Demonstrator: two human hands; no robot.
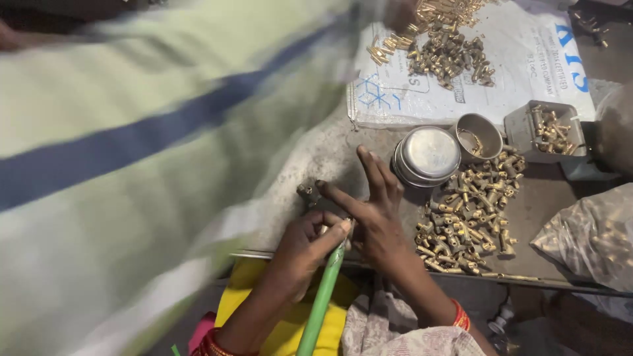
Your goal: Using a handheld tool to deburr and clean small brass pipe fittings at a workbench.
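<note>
My left hand (304,247) grips the top of a green-handled tool (321,303) that runs down toward my lap. My right hand (372,214) sits right beside it, thumb and a lower finger pinched at the tool's tip, two fingers stretched out toward the back. What is pinched there is too small to see. A small dark metal fitting (306,192) stands on the work surface just behind my left hand. A heap of small brass fittings (469,211) lies to the right of my right hand.
A round steel tin (427,155), an open steel cup (479,134) and a grey square tray of brass parts (547,129) stand behind the heap. More brass parts (443,46) lie on a white sack. A blurred striped cloth (132,151) fills the left. A plastic bag (590,234) lies right.
</note>
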